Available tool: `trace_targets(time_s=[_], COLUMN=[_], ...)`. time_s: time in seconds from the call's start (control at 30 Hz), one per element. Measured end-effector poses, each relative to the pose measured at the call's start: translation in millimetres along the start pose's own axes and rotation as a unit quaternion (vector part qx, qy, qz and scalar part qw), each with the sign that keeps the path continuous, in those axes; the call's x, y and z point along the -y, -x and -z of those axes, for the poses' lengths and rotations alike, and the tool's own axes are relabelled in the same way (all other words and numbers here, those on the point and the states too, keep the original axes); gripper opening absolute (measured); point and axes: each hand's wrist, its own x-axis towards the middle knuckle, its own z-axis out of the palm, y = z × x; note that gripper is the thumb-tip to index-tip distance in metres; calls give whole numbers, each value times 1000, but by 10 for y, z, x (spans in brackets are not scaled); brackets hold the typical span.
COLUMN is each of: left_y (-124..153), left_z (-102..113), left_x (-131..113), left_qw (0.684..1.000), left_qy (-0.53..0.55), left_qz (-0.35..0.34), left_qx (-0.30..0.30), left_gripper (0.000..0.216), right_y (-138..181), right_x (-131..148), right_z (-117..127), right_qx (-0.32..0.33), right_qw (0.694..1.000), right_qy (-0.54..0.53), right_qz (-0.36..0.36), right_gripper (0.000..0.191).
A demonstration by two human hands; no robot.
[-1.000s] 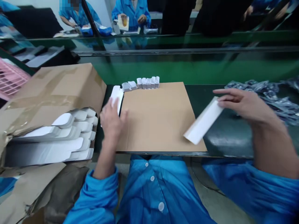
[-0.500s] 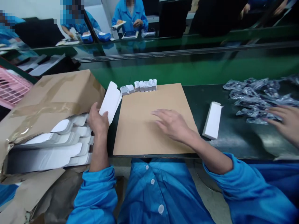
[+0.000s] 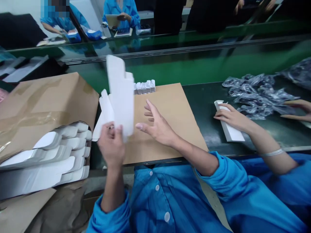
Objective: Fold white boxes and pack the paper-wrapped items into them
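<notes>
Your left hand (image 3: 111,146) pinches a flat white carton blank (image 3: 121,97) near its lower end, long axis roughly upright, your empty right hand (image 3: 161,129) spread just to its right.

White folding carton (image 3: 122,97), long and rectangular, smooth thin card. Collapsed flat; long tab with rounded corner at upper left, shorter step at upper right. Held aloft by its lower end, near upright, broad face showing, slightly blurred. In view, top reaches past back edge of dark green counter (image 3: 200,97); bottom falls short of front edge.
</notes>
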Motion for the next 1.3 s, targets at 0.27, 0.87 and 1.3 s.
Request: trace_targets(time_s=[0.27,0.87,1.3], left_y=[411,24,57], left_z=[152,310,324], left_x=[10,2,-55], left_qw=[907,877,811], left_qy=[317,206,254], left_qz=[76,91,146], left_qx=[267,424,506], left_gripper=[53,31,27], right_y=[214,671,671], right_x=[-83,26,-87], right_z=[514,672,776], right_qx=[92,115,188], right_qw=[953,776,859], right_qy=[267,528,411], right_qz=[109,325,240], right_gripper=[88,50,60])
